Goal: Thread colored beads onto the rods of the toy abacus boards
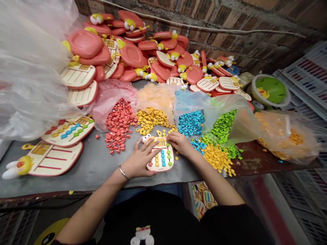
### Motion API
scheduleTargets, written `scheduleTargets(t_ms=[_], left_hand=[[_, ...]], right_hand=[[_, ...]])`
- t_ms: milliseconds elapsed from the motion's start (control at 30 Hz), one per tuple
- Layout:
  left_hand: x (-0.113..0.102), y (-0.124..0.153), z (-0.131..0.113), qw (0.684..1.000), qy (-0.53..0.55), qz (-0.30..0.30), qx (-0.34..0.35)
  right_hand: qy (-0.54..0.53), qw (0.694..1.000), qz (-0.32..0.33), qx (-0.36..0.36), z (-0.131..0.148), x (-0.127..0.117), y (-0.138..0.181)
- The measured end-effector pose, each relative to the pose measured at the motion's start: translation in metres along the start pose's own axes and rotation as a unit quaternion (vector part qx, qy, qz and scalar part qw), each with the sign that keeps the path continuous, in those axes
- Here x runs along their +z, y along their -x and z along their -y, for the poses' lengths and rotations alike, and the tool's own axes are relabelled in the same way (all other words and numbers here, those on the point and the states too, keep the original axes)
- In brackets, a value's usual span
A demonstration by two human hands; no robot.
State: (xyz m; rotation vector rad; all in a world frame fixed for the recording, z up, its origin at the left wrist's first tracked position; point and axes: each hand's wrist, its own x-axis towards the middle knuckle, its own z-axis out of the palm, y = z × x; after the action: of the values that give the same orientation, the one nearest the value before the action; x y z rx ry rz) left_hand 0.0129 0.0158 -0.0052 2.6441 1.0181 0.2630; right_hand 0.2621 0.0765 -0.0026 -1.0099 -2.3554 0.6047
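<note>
A cream toy board (167,164) with a red rim lies on the table in front of me. Columns of red, yellow, blue and green beads sit along it, and a white-eyed duck head (147,137) tops its upper left. My left hand (138,160) spreads over the board's left side, fingers apart and resting across it, thumb by the lower edge. At the upper right corner, my right hand (181,143) has its fingers bent together beside the green column. Whatever is between those fingertips, if anything, is too small to make out.
Behind the board lie bagged piles of red beads (119,126), yellow beads (150,119), blue beads (191,122) and green beads (223,126). Loose yellow pieces (217,157) spread at right. Other boards (57,160) lie left; a heap of red-backed boards (133,52) stands against the brick wall.
</note>
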Motion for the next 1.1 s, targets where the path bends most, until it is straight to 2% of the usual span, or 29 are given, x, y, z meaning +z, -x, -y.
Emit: scheduleTargets(t_ms=[133,200,333,400,500,600,733,900,1000,1100], left_hand=[[0.0,0.0,0.001,1.0,0.004,0.001,0.001],[0.0,0.001,0.001,1.0,0.005,0.003,0.004],[0.0,0.001,0.001,1.0,0.008,0.002,0.005],[0.0,0.001,0.001,1.0,0.012,0.001,0.005],[0.0,0.001,0.0,1.0,0.018,0.0,0.006],[0.0,0.0,0.0,1.0,0.026,0.0,0.001],[0.0,-0.001,-0.001,0.999,0.031,0.008,-0.006],[-0.002,-0.002,-0.001,0.999,0.035,0.015,-0.006],[-0.001,-0.002,-0.002,0.999,0.034,0.01,-0.008],[0.001,-0.002,-0.002,1.0,0.022,0.0,-0.006]], right_hand=[[-0.066,0.998,-0.008,0.014,-0.002,-0.001,-0.002],[-0.085,0.995,0.017,0.041,-0.004,-0.005,-0.008],[-0.094,0.975,0.134,0.147,-0.009,-0.017,-0.03],[-0.089,0.958,0.208,0.175,-0.012,-0.022,-0.044],[-0.044,0.945,0.29,0.142,-0.014,-0.027,-0.063],[-0.007,0.94,0.328,0.09,-0.015,-0.027,-0.077],[-0.005,0.933,0.354,0.067,-0.017,-0.025,-0.089],[-0.015,0.923,0.376,0.082,-0.02,-0.025,-0.092],[0.0,0.928,0.36,0.093,-0.017,-0.027,-0.081],[-0.007,0.945,0.31,0.103,-0.01,-0.031,-0.064]])
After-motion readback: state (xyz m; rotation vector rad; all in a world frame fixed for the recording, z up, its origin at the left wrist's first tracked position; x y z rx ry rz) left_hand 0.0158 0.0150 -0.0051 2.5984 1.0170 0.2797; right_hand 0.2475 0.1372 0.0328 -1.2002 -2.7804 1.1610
